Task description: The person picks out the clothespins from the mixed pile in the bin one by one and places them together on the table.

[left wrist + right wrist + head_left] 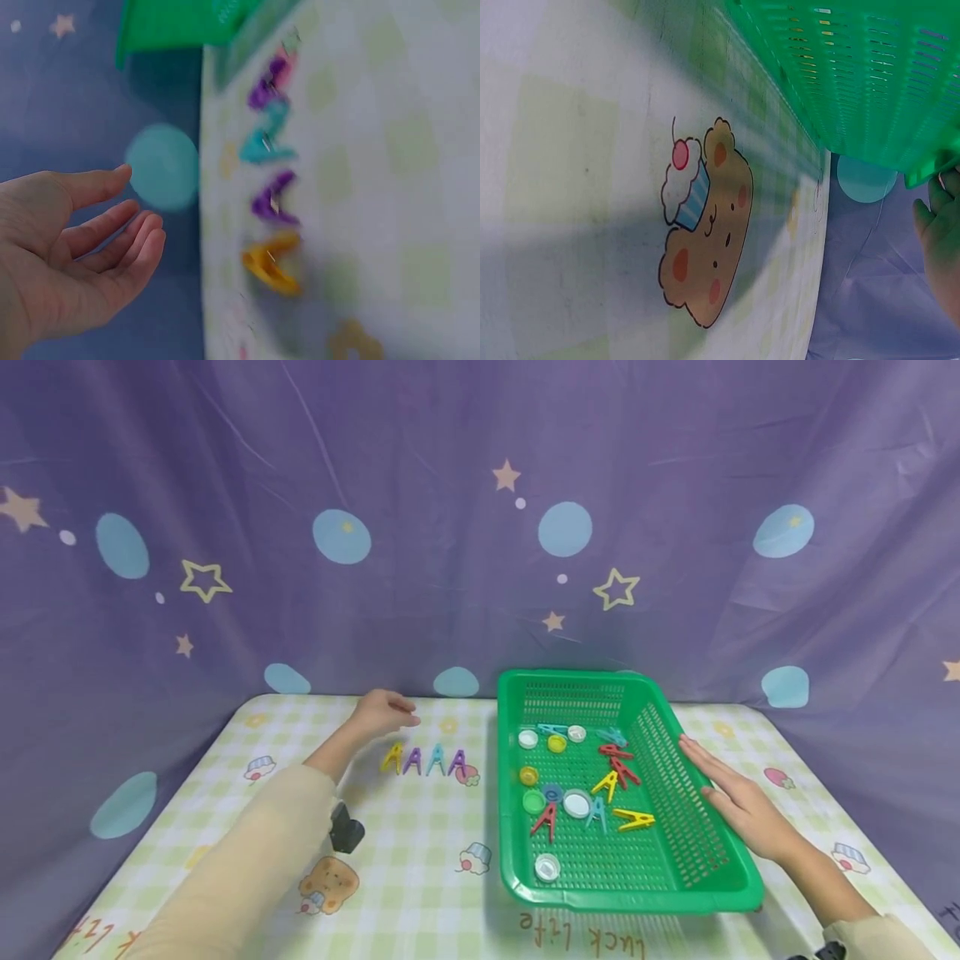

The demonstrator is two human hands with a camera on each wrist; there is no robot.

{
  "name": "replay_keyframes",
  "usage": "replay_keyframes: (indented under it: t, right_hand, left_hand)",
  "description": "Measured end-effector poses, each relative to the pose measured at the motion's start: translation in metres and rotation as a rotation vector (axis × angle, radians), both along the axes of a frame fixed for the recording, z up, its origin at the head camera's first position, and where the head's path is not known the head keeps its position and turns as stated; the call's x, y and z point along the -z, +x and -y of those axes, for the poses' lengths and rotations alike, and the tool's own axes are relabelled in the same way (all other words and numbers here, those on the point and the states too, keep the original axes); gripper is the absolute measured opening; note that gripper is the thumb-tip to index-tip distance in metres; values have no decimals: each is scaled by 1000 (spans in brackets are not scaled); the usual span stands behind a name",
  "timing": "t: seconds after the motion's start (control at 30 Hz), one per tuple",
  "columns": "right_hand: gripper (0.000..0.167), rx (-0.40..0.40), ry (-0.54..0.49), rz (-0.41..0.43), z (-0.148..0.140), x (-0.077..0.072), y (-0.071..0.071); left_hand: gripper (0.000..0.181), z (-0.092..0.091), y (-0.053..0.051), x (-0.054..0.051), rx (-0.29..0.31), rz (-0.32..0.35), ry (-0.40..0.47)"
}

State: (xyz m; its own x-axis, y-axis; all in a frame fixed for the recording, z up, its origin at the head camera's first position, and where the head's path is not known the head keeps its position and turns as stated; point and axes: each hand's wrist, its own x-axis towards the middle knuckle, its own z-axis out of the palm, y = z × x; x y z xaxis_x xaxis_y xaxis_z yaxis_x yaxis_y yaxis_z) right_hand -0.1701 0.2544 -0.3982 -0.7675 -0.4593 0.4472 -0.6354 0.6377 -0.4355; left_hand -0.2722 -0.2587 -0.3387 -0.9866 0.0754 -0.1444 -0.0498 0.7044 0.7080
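Note:
My left hand (382, 714) hovers over the left of the table, fingers loosely bent, holding nothing. Just below it lies a short row of plastic clothespins: a yellow clothespin (393, 758), a purple clothespin (412, 762), a light blue clothespin (437, 760) and another purple clothespin (458, 763). The left wrist view shows them blurred, apart from the hand. Along the right rim of a green basket (637, 903), my right hand (742, 802) rests with straight fingers. Inside the basket are several red, yellow and blue clothespins and several round caps, including a white cap (577, 803).
A checked tablecloth (405, 877) with cartoon prints covers the table. Behind it hangs a purple curtain (450, 460) with stars and blue ovals, close to the table's back edge. The tall basket takes up the right middle.

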Motion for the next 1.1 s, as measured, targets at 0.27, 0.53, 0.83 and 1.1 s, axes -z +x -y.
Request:
replay_keyframes:
  t: [0.27, 0.53, 0.83, 1.1]
  right_hand:
    - [55, 5, -2, -3, -1, 3, -1]
    - [55, 1, -6, -9, -3, 3, -1]
    - [54, 0, -11, -14, -2, 3, -2]
    - [55, -12, -15, -23, 0, 2, -1]
  left_hand:
    - [37, -58, -5, -31, 68, 33, 53]
    - [37, -126, -12, -53, 182, -12, 23]
    - [34, -193, -19, -52, 288, 25, -57]
    - [29, -234, -21, -28, 250, 131, -23]
